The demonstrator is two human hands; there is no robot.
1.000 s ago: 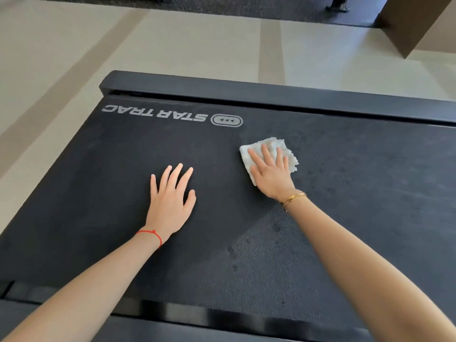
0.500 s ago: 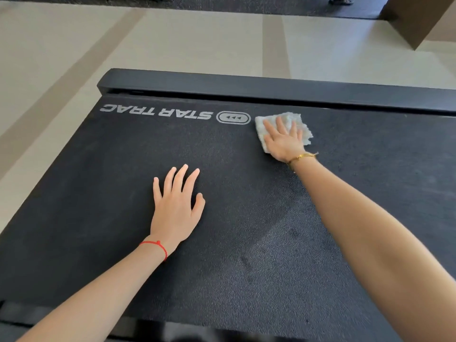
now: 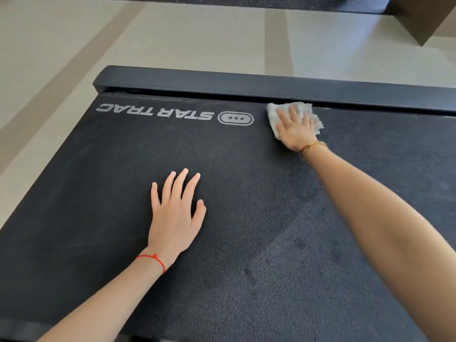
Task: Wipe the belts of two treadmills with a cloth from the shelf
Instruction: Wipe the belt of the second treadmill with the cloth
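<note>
1. The belt [image 3: 246,243] runs out of the frame at the bottom and the right, cutting off both my forearms.
2. My left hand [image 3: 175,218] lies flat at centre, fingers spread, with bare belt all around.
3. My right hand [image 3: 294,129], upper right, presses the white cloth [image 3: 306,112] with straight fingers and hides most of it.
4. The cloth touches the belt's far edge under the black end rail [image 3: 222,81]; the floor [image 3: 172,33] lies beyond.

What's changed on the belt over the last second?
The right hand has pushed the white cloth away across the belt, from mid-belt to the far edge, beside the logo. The left hand stays flat on the belt. Nothing gripped or released.
</note>
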